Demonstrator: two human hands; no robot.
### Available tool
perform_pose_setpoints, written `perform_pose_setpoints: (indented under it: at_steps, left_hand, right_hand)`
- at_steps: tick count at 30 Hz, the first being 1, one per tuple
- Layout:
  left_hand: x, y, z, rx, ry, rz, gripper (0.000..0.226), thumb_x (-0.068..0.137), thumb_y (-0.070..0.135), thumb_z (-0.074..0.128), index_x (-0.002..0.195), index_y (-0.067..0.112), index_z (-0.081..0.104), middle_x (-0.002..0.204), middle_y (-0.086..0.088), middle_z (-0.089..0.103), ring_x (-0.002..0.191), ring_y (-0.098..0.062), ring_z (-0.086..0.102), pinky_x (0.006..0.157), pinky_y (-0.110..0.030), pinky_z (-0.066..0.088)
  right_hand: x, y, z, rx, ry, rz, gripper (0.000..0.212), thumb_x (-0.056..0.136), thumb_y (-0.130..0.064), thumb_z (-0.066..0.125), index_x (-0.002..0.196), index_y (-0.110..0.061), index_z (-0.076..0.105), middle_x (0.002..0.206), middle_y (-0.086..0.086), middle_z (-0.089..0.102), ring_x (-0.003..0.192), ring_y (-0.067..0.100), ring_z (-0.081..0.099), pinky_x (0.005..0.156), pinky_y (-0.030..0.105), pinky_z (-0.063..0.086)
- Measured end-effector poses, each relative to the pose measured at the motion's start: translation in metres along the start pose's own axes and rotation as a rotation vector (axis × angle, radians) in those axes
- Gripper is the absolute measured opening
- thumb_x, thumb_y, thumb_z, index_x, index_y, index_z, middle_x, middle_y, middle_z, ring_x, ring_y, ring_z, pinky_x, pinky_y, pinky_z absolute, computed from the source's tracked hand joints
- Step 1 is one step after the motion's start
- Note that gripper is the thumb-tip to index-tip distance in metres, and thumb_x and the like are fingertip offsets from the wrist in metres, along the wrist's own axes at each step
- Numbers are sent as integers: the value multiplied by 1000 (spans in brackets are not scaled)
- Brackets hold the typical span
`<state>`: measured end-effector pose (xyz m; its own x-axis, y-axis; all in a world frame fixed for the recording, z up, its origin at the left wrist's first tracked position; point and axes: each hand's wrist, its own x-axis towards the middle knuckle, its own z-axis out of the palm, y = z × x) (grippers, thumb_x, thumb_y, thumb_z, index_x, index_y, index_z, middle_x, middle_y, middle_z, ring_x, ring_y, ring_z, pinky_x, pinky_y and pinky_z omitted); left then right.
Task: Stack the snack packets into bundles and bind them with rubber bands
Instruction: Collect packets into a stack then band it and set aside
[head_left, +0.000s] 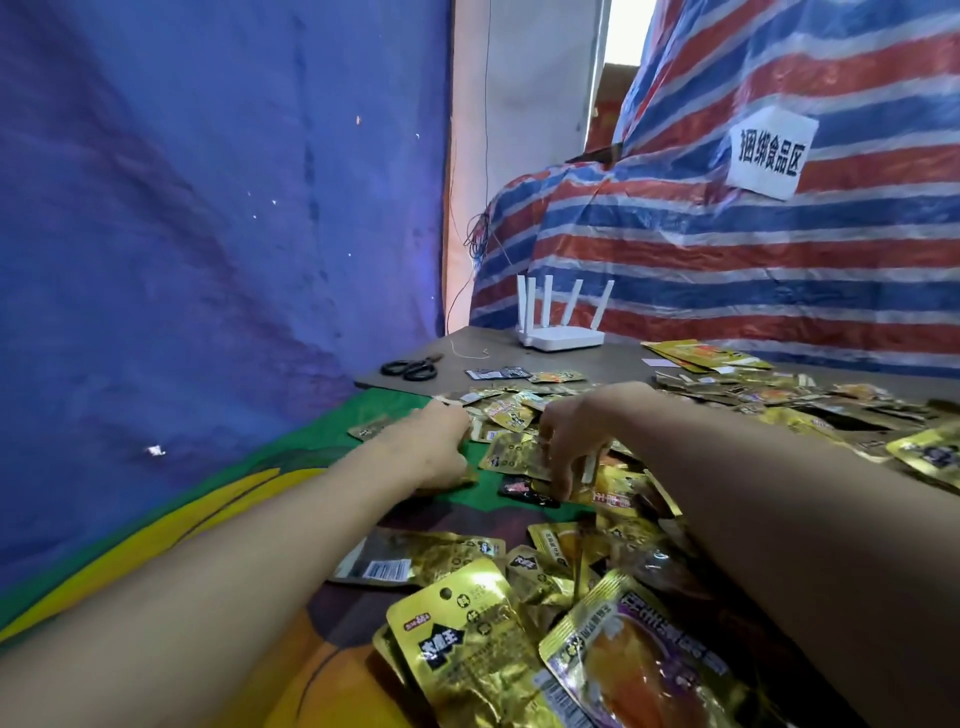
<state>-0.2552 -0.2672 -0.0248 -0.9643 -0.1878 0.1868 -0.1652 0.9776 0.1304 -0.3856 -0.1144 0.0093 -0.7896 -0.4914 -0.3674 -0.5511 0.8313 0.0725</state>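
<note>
Your right hand is the nearer one for the next pick. Its fingers curl downward and seem to pinch a pale-edged packet held on edge, directly above the loose snack packets heaped along the right side of the bench. Just left of those fingers, a flat gold packet lies face up on the green cloth. Its long axis runs roughly left to right, so it lies in the gap between your two hands. Your left hand rests on the cloth at that packet's left end. You see it from the back, so you cannot tell whether its fingers are spread or closed on anything. Judging from this, sliding the flat packet rightward under the held one looks like the shortest move. A thin pale loop, possibly a rubber band, sits well apart near the far left corner beside the scissors.
</note>
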Motion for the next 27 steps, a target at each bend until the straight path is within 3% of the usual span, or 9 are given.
perform_pose_setpoints:
  at_steps: [4,7,9,13,16,19,22,25,27]
  left_hand:
    - [-6,-6,-15,-574,112,-125,16,82,4,75,77,8,60,74,-9,63,61,-23,62,50,-29,50]
    - [-5,-16,-34,-825,151,-261,29,74,14,89,89,4,65,81,-9,69,71,-22,66,60,-31,56]
    - [-2,-30,-44,-897,51,-298,38,70,14,92,95,3,66,88,-14,72,76,-26,70,66,-36,60]
    - [0,-49,-45,-562,-387,-355,37,67,25,94,83,11,63,74,-6,69,61,-18,62,58,-26,52]
    - [5,-48,-35,-93,-367,-259,55,64,43,92,96,9,64,98,-8,68,81,-23,62,69,-32,50]
    - [8,-40,-25,-178,-415,-150,71,75,23,86,136,15,51,130,-5,56,113,-28,60,87,-38,53]
    - [11,-32,-20,-108,-540,-62,83,82,24,79,152,29,35,151,-4,39,134,-25,45,106,-35,45]
    - [20,-28,-20,-20,-563,-80,97,80,32,80,159,29,23,158,-5,34,138,-28,44,110,-39,45]
    - [24,-24,-24,48,-570,-107,94,74,34,83,154,20,35,147,-8,51,125,-30,59,102,-41,54]
  right_hand:
    - [-5,-4,5,52,115,39,68,40,-48,97,94,-25,62,97,-3,69,89,22,67,86,39,57]
    - [-9,-3,8,125,159,34,47,53,-36,98,78,-24,60,91,-1,68,83,21,67,74,35,58]
    - [-12,-3,5,290,208,42,41,59,-28,96,83,-18,64,90,3,71,80,21,70,71,35,61]
    - [-12,-5,-7,609,264,99,38,75,-21,87,102,-7,64,99,10,73,87,27,75,82,43,62]
    - [-8,-9,-12,484,131,66,6,89,-9,64,92,-6,60,90,8,69,68,16,65,68,27,56]
    - [4,-19,-11,349,92,62,19,99,-21,60,82,-12,56,69,2,63,55,12,58,53,22,47]
    - [16,-33,-7,167,-10,100,36,100,-38,60,76,-12,54,74,4,55,60,17,51,55,26,43]
    - [29,-42,-6,80,-31,102,39,98,-38,64,73,-12,52,75,3,51,63,18,46,58,28,41]
    - [32,-44,-9,58,-65,99,36,97,-38,66,75,-12,54,77,1,52,66,18,48,60,28,42]
